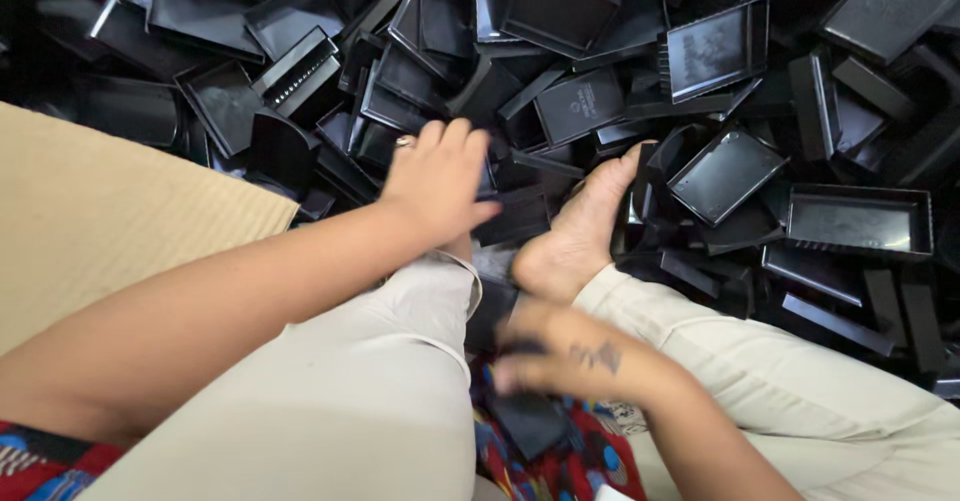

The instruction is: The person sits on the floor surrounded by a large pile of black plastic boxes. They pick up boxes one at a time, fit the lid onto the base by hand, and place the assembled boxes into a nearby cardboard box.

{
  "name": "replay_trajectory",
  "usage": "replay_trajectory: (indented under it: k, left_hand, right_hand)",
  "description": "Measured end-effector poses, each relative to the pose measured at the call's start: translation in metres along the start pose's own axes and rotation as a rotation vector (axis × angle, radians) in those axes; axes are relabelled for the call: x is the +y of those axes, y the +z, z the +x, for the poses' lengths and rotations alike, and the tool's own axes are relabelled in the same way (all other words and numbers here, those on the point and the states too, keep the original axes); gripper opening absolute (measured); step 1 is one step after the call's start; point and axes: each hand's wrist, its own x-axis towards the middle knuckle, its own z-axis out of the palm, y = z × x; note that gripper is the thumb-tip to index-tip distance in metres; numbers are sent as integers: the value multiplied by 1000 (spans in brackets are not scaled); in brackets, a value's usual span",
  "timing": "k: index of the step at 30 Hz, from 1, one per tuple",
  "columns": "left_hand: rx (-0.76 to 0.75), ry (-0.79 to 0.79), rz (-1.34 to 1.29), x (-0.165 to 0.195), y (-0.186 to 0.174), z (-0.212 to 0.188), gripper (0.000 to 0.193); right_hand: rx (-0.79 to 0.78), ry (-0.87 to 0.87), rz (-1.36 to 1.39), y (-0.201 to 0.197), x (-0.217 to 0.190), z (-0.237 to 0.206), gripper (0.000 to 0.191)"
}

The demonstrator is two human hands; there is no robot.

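the right hand point(560, 361) is motion-blurred, so its grip cannot be told. the left hand point(440, 181) hides the flat black plastic piece point(515, 216) under its fingers. the heap of black plastic trays point(720, 51) runs past the top and right edges.

So there's a huge pile of shiny black plastic trays point(727, 171) everywhere. Left hand point(440, 181) rests on a black plastic piece point(515, 216) next to a bare foot point(575, 236). Right hand point(570, 361) is blurry over another black piece point(530, 423). Tan corrugated cardboard sheet point(100, 221) at left.

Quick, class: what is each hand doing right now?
Left hand: fingers curled over a black plastic piece in the pile.
Right hand: blurred, over a black piece; grip cannot be told.
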Motion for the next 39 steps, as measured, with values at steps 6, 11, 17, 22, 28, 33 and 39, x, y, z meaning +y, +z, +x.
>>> replay_trajectory:
  k: [6,11,17,22,28,33,39]
  left_hand:
    - [-51,126,221,-3,1,-12,77]
    - [-188,-136,-96,-14,-23,8,105]
    - [-79,-139,-471,-23,-16,25,91]
    - [-536,73,-477,-12,2,21,84]
    - [-459,53,-1261,0,22,23,86]
    - [-475,-317,-1548,8,14,25,62]
    - [-463,-209,-1899,30,-9,15,61]
  right_hand:
    - [583,-65,-787,-36,35,70,59]
    - [521,186,-724,-36,52,82,39]
    - [1048,-10,-548,-38,38,18,54]
    - [1122,467,-949,-115,47,-95,64]
    - [560,744,-772,-162,93,-171,96]
    - [857,554,-789,-142,65,-161,56]
    - [856,279,621,-77,28,-72,42]
